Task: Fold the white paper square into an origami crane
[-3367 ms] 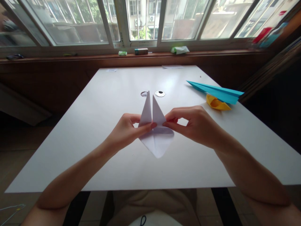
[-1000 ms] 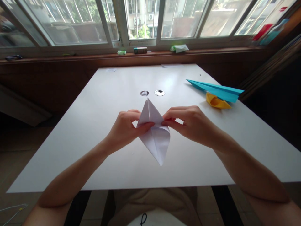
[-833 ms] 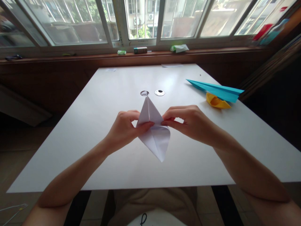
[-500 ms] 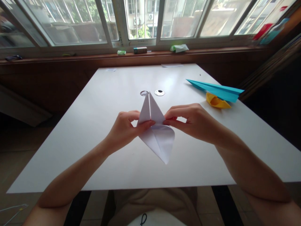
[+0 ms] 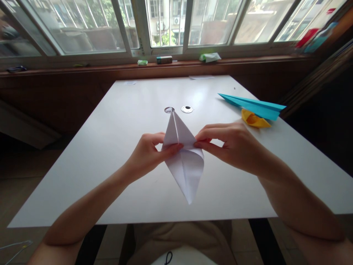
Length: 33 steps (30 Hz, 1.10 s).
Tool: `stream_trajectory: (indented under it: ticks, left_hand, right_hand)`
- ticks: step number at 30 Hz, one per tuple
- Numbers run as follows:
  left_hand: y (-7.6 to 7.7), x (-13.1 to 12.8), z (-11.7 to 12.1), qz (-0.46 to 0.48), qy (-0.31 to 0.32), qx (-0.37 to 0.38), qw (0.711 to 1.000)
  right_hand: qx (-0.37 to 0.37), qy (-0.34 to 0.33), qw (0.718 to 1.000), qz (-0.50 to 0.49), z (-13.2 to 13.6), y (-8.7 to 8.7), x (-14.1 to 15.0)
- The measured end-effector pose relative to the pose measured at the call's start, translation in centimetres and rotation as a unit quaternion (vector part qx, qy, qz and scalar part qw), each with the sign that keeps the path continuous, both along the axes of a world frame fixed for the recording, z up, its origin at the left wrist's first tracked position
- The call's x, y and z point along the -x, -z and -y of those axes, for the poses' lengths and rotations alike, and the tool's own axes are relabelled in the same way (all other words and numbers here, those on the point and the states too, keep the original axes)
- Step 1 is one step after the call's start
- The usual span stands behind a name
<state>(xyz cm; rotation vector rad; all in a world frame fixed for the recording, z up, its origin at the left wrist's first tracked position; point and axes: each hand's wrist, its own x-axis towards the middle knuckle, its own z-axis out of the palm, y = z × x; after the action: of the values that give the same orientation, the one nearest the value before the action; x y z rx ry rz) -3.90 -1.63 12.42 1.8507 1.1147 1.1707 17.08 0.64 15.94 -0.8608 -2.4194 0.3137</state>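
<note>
Daylight enters through metal-framed sliding windows, with a pale building visible outside, above a brown wooden windowsill and dark brown wall, while a glossy white table with black legs stands on a tiled floor.

- The paper is white and folded into a long kite shape.
- Its far end has two pointy flaps, side by side, with a thin slit between them.
- Its near end is one big point, a little to the right.
- Down there, the right side bends in a soft curve.
- It is over the table.
</note>
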Motion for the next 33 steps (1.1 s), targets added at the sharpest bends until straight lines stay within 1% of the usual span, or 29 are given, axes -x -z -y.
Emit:
stream_trajectory:
  ticks: [4, 6, 9, 12, 14, 17, 19, 22, 27, 30, 33]
  left_hand:
    - [0.3, -0.1, -0.1, -0.008, -0.022, -0.022, 0.999]
    - [0.4, -0.1, -0.2, 0.003, -0.023, -0.013, 1.000]
    - [0.4, 0.0, -0.4, 0.042, -0.024, 0.019, 0.999]
    - [0.4, 0.0, -0.6, 0.073, -0.035, 0.048, 0.996]
    - [0.4, 0.0, -0.6, 0.077, -0.034, 0.041, 0.996]
    - [0.2, -0.3, -0.3, 0.046, -0.039, -0.021, 0.998]
    - [0.0, -0.4, -0.1, 0.007, -0.062, -0.076, 0.995]
    - [-0.1, -0.5, 0.0, -0.036, -0.087, -0.153, 0.984]
    - [0.2, -0.2, -0.2, -0.072, -0.089, -0.269, 0.956]
    - [0.1, -0.2, -0.1, -0.079, -0.093, -0.303, 0.945]
    - [-0.2, -0.2, 0.2, -0.068, -0.108, -0.292, 0.948]
  right_hand:
    - [0.016, 0.000, 1.000, 0.004, 0.0, 0.0, 0.2]
    - [0.026, 0.007, 1.000, -0.003, 0.0, -0.1, 0.1]
    - [0.028, 0.018, 0.999, -0.041, -0.2, -0.3, -0.3]
    - [0.027, -0.009, 0.997, -0.070, -0.4, -0.3, -0.7]
    - [0.026, -0.035, 0.997, -0.067, -0.5, -0.2, -0.7]
    - [0.027, -0.069, 0.995, -0.059, -0.8, 0.2, -0.3]
    - [0.016, -0.088, 0.994, -0.062, -1.1, 0.6, 0.0]
    - [-0.026, -0.100, 0.992, -0.075, -1.7, 1.2, 0.2]
    - [-0.104, -0.119, 0.983, -0.096, -2.2, 1.7, 0.2]
    - [-0.155, -0.137, 0.973, -0.101, -2.1, 1.9, 0.2]
    - [-0.189, -0.123, 0.971, -0.079, -2.0, 2.1, 0.3]
